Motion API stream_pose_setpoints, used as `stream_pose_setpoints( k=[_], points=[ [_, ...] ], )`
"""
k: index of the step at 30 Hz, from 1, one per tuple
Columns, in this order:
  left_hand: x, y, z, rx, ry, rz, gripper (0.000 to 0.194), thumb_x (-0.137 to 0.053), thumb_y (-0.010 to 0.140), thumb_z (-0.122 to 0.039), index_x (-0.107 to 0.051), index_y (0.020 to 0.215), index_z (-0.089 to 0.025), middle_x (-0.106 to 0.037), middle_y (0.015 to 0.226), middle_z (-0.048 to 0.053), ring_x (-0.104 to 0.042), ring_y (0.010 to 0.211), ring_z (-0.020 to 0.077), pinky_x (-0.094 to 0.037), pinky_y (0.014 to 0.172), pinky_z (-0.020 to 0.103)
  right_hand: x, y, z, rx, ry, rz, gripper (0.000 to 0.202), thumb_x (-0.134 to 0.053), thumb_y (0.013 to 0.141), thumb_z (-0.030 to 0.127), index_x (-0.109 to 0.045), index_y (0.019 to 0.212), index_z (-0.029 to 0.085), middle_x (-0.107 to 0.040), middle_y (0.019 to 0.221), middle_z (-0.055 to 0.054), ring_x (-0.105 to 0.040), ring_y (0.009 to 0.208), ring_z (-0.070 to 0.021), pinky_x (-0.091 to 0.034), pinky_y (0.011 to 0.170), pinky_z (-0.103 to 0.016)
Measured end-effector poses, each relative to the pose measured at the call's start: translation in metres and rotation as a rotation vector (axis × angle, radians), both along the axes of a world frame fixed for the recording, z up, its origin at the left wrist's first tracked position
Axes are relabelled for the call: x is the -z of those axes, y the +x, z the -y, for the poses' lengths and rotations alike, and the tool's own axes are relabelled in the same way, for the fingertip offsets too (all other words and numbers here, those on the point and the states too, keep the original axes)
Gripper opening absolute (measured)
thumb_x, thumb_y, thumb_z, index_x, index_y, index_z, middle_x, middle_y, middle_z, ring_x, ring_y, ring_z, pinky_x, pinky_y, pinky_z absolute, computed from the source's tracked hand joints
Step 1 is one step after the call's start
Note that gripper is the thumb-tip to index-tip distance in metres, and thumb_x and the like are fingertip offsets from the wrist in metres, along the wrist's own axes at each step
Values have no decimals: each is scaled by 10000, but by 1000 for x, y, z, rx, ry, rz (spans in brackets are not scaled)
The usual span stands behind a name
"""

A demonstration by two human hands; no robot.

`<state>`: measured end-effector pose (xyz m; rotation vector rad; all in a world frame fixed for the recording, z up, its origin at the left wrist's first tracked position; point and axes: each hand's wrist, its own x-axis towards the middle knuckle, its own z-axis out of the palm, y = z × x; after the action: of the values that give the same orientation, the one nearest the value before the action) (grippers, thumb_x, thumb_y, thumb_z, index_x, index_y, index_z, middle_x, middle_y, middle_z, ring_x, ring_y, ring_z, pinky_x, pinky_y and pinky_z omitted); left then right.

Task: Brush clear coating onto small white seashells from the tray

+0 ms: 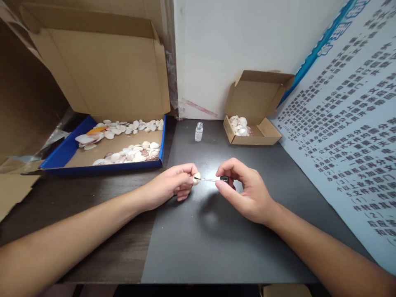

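A: What are the hands doing?

B: The left hand (pixel 167 185) is pinching a small shell (pixel 197 179) in its fingers. The right hand (pixel 249 192) is pinching a black cap (pixel 224 179) with its thumb and fingers.

A: Is there something on the cap?

B: Yes, a thin clear stick (pixel 208 180) comes out of it and points left. Its dark tip is right at the shell. I can't tell if it's really touching.

A: Where is the shell?

B: In the middle, up above the gray mat (pixel 185 243), between the two hands.

A: And what's that little bottle (pixel 198 133)?

B: It's see-through and has a label. It stands up straight on the far part of the mat, with its top open.

A: I see a big box (pixel 130 167) on the left!

B: Its sides are blue and its lid is up. It has lots of shells (pixel 136 154) in it, some along the far side and some along the near side. Something orange (pixel 96 130) is at the left.

A: What about the far right?

B: A small brown box (pixel 255 139) is open there. White shells (pixel 239 124) are piled in its left part.
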<state>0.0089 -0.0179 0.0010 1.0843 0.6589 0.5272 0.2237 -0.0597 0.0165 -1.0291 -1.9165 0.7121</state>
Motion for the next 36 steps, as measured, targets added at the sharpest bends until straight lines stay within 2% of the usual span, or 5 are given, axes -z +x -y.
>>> stream_pose_setpoints(
  k=[6,15,32,36],
  points=[
    [0,0,0,-1,2,5,132,-591,822,-236,-481,762,-195,-305,558,-89,-259,493,76,-301,465,191,-1,-1,0,109,77,56,109,-614,827,178,-537,890,223,-370,628,80,-388,530,-101,-362,510,-235],
    [-1,0,-1,6,-3,0,160,-607,827,-261,-474,766,-197,-304,561,-92,-262,496,76,-301,470,194,-1,1,1,32,25,-9,97,-599,864,212,-528,928,228,-444,642,68,-456,546,-110,-397,511,-232],
    [-2,0,-1,8,-4,-6,134,-599,823,-247,-487,769,-196,-313,558,-87,-265,498,81,-305,474,197,0,1,0,26,17,0,101,-606,860,215,-529,923,232,-469,644,64,-475,542,-114,-401,511,-249],
    [-2,0,0,7,-4,2,158,-611,821,-260,-479,760,-198,-310,559,-88,-266,497,79,-304,472,193,0,0,-1,77,28,16,106,-613,846,197,-529,903,229,-457,647,68,-436,523,-103,-398,513,-247]
  ],
)
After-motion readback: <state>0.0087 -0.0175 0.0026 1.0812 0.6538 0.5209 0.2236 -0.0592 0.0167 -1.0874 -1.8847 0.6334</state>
